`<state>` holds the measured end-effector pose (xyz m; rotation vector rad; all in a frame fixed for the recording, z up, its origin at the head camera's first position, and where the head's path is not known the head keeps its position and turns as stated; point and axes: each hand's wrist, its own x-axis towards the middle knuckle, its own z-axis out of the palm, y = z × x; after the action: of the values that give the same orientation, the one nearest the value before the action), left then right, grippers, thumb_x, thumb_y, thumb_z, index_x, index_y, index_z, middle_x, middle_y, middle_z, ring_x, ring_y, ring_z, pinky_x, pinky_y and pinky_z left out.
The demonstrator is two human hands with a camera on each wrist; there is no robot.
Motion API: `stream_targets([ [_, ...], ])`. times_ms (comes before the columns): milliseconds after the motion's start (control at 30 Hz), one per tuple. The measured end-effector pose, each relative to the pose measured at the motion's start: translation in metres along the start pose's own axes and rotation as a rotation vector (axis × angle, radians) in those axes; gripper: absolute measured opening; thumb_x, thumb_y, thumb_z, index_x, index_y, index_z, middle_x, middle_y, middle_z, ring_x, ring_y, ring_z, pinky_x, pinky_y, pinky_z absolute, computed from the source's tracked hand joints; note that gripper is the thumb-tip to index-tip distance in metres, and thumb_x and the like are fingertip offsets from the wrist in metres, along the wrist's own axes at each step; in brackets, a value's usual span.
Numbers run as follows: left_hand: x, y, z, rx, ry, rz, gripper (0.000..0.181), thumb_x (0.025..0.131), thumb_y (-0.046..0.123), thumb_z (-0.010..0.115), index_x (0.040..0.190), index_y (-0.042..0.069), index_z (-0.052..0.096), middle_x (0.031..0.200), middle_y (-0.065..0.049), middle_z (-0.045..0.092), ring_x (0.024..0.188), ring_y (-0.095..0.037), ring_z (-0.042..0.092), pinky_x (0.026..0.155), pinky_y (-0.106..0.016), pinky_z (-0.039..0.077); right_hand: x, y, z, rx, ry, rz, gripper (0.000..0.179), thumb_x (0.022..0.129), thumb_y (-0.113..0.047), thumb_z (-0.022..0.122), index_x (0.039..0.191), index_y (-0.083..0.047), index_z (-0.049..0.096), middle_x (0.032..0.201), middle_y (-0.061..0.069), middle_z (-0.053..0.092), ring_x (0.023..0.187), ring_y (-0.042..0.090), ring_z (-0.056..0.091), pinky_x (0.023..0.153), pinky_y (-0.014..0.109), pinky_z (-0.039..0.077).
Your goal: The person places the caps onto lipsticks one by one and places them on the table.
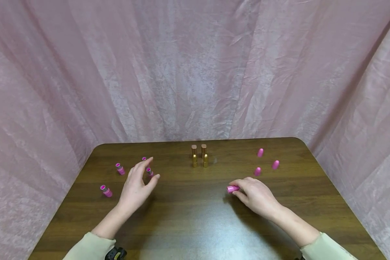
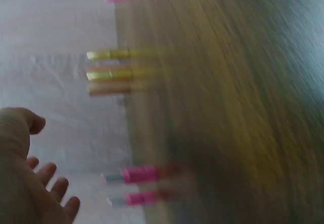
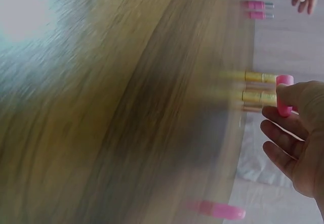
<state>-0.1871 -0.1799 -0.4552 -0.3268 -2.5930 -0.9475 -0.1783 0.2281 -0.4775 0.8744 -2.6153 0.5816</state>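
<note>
My right hand (image 1: 258, 196) pinches a pink lipstick cap (image 1: 232, 189) between thumb and fingers, above the right half of the table; the right wrist view shows the same cap (image 3: 285, 95) at the fingertips. My left hand (image 1: 137, 186) is spread with nothing in it, thumb and fingers apart, beside an uncapped pink lipstick tube (image 1: 150, 172). Another tube (image 1: 144, 159) is partly hidden behind that hand. Two more uncapped tubes, one further back (image 1: 120, 169) and one nearer (image 1: 106, 191), stand to its left. Three pink caps (image 1: 260, 152) (image 1: 275, 164) (image 1: 257, 171) stand beyond my right hand.
Two gold lipsticks (image 1: 195, 161) (image 1: 205, 160) stand at the back middle of the wooden table (image 1: 195, 202). Behind them stand two copper-brown lipsticks (image 1: 194, 148) (image 1: 203, 148). A pink curtain (image 1: 195, 72) hangs past the table's back edge. Both wrist views are blurred.
</note>
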Motion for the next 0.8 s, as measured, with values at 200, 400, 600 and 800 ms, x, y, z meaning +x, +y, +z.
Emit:
stream_targets([
  [200, 0.005, -0.033, -0.002, -0.066, -0.059, -0.268, 0.061, 0.093, 0.023, 0.074, 0.143, -0.002, 0.050, 0.140, -0.021, 0.055, 0.130, -0.039, 0.048, 0.109, -0.056, 0.034, 0.009, -0.013, 0.007, 0.016, -0.053, -0.004, 0.027, 0.086, -0.021, 0.084, 0.111, -0.019, 0.076, 0.103, -0.010, 0.074, 0.097, 0.013, 0.068, 0.085, 0.038, 0.054],
  [400, 0.011, -0.057, 0.010, 0.008, -0.102, -0.325, 0.056, 0.090, 0.025, 0.077, 0.134, -0.003, 0.058, 0.128, -0.025, 0.063, 0.125, -0.042, 0.053, 0.108, -0.053, 0.032, 0.016, -0.022, 0.012, 0.030, -0.077, -0.022, 0.023, 0.088, -0.024, 0.082, 0.110, -0.021, 0.076, 0.101, -0.012, 0.073, 0.096, 0.011, 0.067, 0.086, 0.038, 0.054],
  [600, 0.016, -0.069, 0.022, 0.066, -0.133, -0.347, 0.047, 0.088, 0.030, 0.080, 0.123, 0.004, 0.065, 0.120, -0.017, 0.070, 0.119, -0.042, 0.053, 0.101, -0.056, 0.035, 0.016, -0.025, 0.018, 0.032, -0.092, -0.026, 0.022, 0.089, -0.025, 0.082, 0.109, -0.022, 0.075, 0.100, -0.013, 0.073, 0.096, 0.011, 0.067, 0.085, 0.037, 0.054],
  [800, 0.019, -0.070, 0.026, 0.108, -0.150, -0.367, 0.039, 0.091, 0.032, 0.078, 0.118, 0.007, 0.066, 0.117, -0.012, 0.069, 0.115, -0.043, 0.052, 0.095, -0.061, 0.038, 0.016, -0.026, 0.020, 0.046, -0.091, -0.036, 0.022, 0.089, -0.024, 0.082, 0.110, -0.021, 0.076, 0.100, -0.012, 0.073, 0.095, 0.010, 0.067, 0.085, 0.036, 0.054],
])
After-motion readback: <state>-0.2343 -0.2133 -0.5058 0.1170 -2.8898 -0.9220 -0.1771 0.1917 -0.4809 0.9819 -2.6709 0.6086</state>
